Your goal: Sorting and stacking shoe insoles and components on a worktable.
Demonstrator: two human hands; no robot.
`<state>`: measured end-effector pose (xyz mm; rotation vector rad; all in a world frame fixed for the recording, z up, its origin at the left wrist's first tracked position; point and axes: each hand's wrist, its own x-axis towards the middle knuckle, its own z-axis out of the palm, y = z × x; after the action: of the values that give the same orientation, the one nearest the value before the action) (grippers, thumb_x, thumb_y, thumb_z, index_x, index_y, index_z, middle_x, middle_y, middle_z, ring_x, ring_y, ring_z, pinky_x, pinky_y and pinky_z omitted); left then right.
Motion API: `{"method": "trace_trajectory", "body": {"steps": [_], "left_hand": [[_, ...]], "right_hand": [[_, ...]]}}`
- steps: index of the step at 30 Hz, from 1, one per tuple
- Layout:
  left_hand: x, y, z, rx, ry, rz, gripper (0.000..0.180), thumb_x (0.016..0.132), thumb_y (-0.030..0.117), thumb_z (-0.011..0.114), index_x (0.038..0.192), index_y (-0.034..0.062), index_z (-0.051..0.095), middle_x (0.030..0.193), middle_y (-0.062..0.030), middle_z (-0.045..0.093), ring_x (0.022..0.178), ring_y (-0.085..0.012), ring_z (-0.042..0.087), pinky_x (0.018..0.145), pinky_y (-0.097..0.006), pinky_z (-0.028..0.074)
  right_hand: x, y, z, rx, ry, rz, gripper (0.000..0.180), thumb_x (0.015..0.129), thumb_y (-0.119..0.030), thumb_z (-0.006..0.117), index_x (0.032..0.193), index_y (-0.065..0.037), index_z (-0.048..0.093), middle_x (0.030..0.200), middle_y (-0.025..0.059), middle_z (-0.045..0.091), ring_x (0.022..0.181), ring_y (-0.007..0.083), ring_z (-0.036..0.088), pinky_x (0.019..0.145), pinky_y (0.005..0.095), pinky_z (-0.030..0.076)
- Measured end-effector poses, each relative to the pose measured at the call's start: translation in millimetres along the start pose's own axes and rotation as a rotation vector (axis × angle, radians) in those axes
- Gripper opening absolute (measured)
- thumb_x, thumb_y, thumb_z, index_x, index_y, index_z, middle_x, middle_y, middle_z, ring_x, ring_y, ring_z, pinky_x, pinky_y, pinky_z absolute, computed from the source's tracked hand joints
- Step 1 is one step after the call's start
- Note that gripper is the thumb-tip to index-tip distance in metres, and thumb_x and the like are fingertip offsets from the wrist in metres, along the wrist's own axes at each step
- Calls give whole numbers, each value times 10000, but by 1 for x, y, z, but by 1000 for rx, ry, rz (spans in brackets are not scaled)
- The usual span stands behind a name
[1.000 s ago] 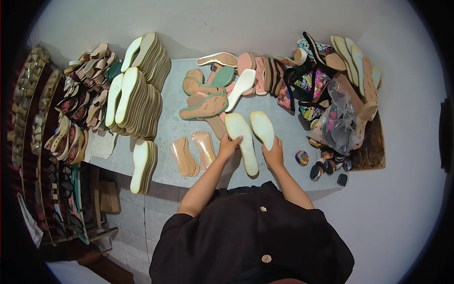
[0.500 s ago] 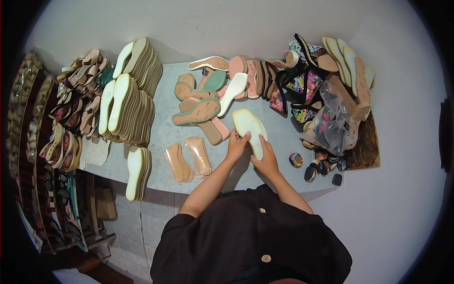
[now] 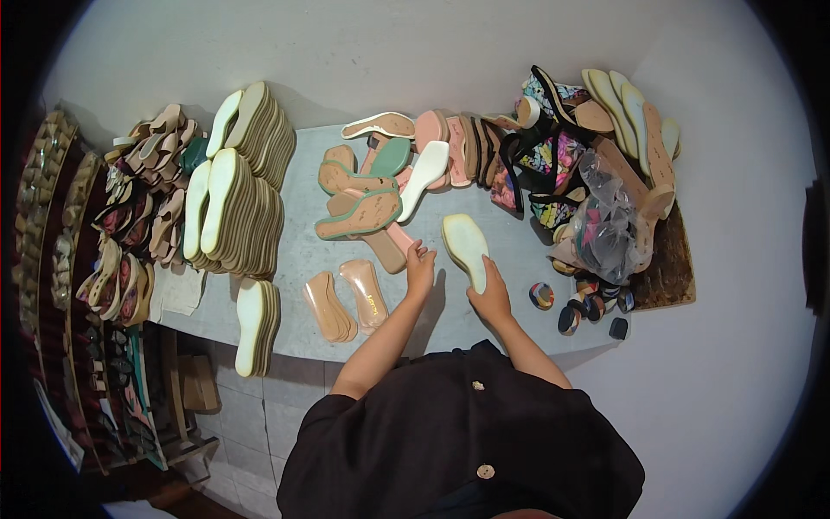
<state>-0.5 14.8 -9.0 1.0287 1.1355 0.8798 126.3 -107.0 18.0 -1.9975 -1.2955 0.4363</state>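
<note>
My right hand is closed round the narrow end of a pale cream shoe sole, whose broad end points away from me. To its left, my left hand is off that sole, its fingers loosely apart and nothing seen in them. Those fingertips are beside the near end of a pink sole, and whether they touch it I cannot tell. Beyond lies a loose pile with a green-edged tan sole, a white sole and a green one.
Tall stacks of cream soles stand on the table's left, with a shorter stack at its front edge. Tan insoles lie left of my arm. Floral wedge sandals, a clear plastic bag and small heel pieces crowd the right.
My left hand has let go of the cream sole and moved left toward the pile. The sole, now in my right hand alone, sits a little nearer and turned slightly.
</note>
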Motion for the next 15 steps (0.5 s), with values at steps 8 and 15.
{"method": "trace_trajectory", "body": {"steps": [8, 15], "left_hand": [[17, 60, 18, 1002, -363, 798, 744, 674, 69, 638, 1350, 92, 330, 1309, -185, 383, 1182, -317, 413, 973, -436, 355], [68, 54, 56, 1719, -658, 1444, 750, 705, 191, 663, 1370, 254, 322, 1399, -92, 340, 1303, -275, 304, 1022, -542, 255]], "right_hand": [[0, -17, -9, -265, -85, 225, 912, 596, -157, 674, 1379, -35, 223, 1252, 209, 467, 1146, 341, 475, 975, 537, 312], [0, -23, -5, -452, -163, 358, 922, 604, -177, 696, 1369, -17, 206, 1166, 172, 531, 1068, 322, 536, 971, 559, 298]]}}
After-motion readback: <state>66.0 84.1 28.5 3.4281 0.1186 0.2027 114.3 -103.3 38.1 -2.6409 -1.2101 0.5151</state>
